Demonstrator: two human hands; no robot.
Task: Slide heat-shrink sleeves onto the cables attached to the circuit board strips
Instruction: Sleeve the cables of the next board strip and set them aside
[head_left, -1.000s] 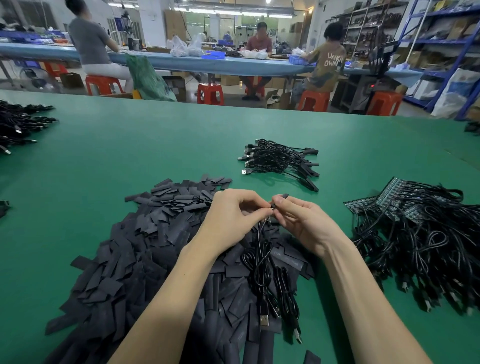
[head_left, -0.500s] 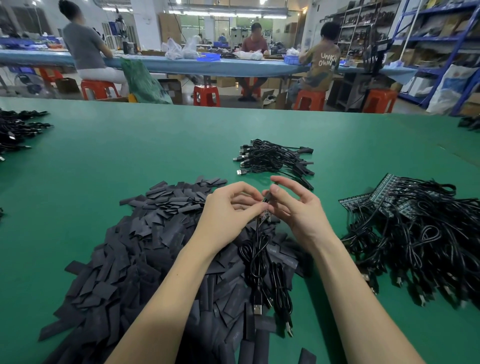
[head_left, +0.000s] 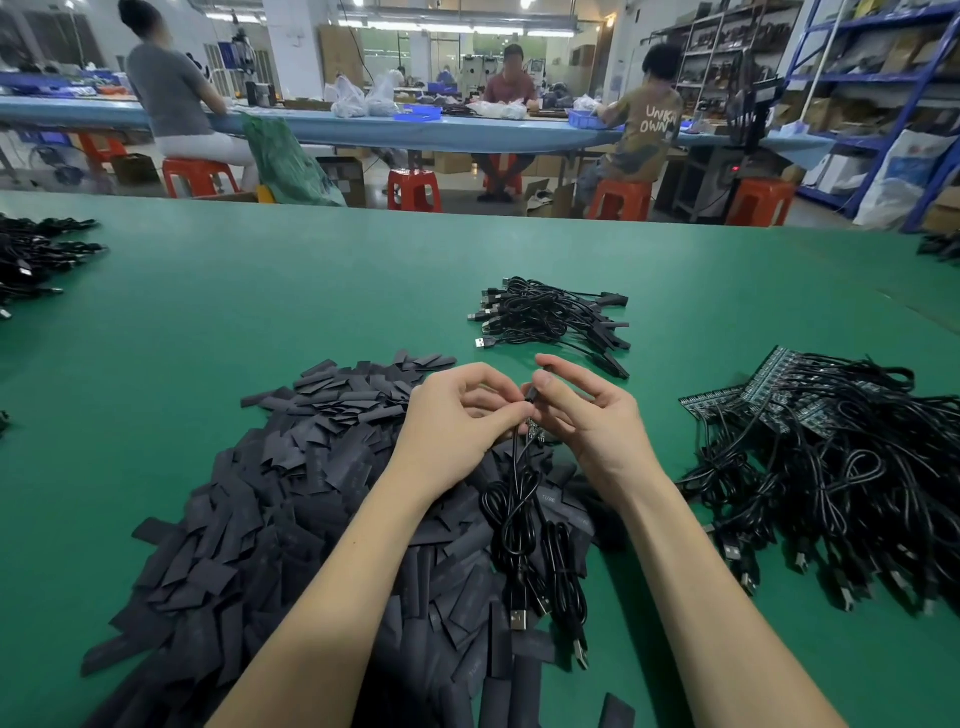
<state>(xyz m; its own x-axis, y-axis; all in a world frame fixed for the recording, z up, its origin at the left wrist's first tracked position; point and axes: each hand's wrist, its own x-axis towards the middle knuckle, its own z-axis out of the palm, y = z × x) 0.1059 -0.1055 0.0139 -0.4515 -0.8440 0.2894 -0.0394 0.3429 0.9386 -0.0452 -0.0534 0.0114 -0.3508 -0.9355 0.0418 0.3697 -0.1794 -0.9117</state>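
Green table in a busy workshop; both hands' fingers pinch a cable over sleeves.

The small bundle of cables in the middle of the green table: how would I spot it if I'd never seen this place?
Start at the green table and find the person's two hands. Just beyond them lies the small bundle of cables. Unlike the sprawling cable heap at right, it is compact and shows no green circuit board strips.
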